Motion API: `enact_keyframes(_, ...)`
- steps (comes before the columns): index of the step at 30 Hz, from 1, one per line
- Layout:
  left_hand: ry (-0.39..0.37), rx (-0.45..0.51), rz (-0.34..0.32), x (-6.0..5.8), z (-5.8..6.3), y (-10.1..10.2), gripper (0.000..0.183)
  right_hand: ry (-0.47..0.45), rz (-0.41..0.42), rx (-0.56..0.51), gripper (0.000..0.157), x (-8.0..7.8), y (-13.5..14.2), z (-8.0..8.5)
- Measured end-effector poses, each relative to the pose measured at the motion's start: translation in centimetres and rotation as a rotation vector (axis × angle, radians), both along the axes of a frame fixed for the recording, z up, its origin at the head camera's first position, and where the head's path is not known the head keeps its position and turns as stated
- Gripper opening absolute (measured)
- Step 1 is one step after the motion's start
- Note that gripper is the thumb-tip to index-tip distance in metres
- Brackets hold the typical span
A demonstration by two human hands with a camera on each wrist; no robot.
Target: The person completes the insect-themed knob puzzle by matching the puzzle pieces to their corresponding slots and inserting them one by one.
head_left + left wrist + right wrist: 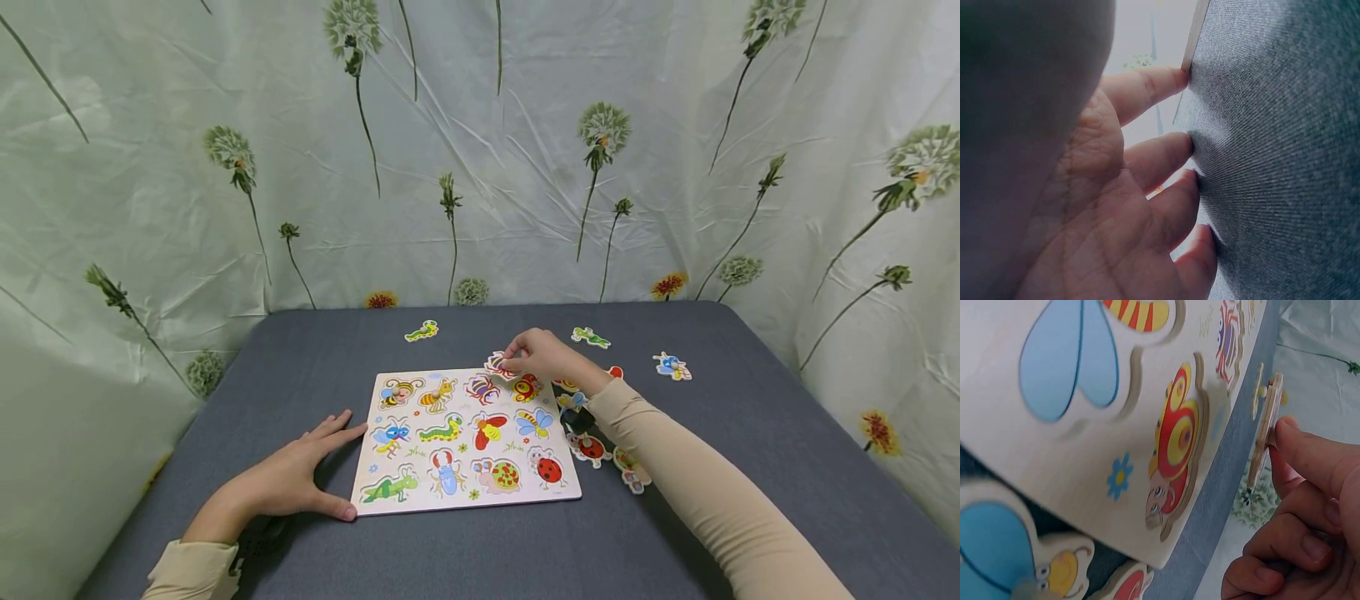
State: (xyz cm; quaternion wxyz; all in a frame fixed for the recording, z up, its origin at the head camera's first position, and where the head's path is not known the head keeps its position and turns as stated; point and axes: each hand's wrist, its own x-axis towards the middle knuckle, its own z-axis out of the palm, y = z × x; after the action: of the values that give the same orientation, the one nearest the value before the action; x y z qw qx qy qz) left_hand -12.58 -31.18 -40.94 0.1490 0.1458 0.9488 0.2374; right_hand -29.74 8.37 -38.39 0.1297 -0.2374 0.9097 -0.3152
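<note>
A wooden insect puzzle board (pixel 465 451) lies flat on the table. Between thumb and fingers, my right hand (pixel 542 357) pinches a spider puzzle piece (pixel 495 363) over the board's far edge. The right wrist view shows that piece (pixel 1265 434) edge-on, raised off the board. Just below it on the board are the spider picture (pixel 482 390) and the red and yellow butterfly picture (pixel 527 388). My left hand (pixel 288 475) rests at the board's left side with fingers spread. Its thumb and index finger touch the edge, and other fingertips (pixel 1200 181) press on the cloth.
Loose pieces lie right of the board, among them a ladybug piece (pixel 588 448), partly under my right forearm. Farther back are a caterpillar piece (pixel 422 332), a green insect piece (pixel 591 337) and a blue-winged piece (pixel 672 367). A flowered curtain (pixel 510 208) hangs behind the table.
</note>
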Motion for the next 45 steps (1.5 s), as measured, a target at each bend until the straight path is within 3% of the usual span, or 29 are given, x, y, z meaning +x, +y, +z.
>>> enact_keyframes(17,-0.004,-0.008,-0.002,0.0,-0.1,-0.1,0.122,-0.071,0.028,-0.001,0.017,0.9,-2.0,-0.3)
enact_keyframes(34,-0.009,0.0,0.016,0.0,-0.2,0.0,0.125,-0.065,0.076,0.056,0.015,0.8,-3.1,-0.7)
enact_keyframes(45,0.013,0.003,-0.015,0.1,0.0,-0.1,0.12,-0.044,0.092,0.092,0.013,0.8,-3.4,-0.8)
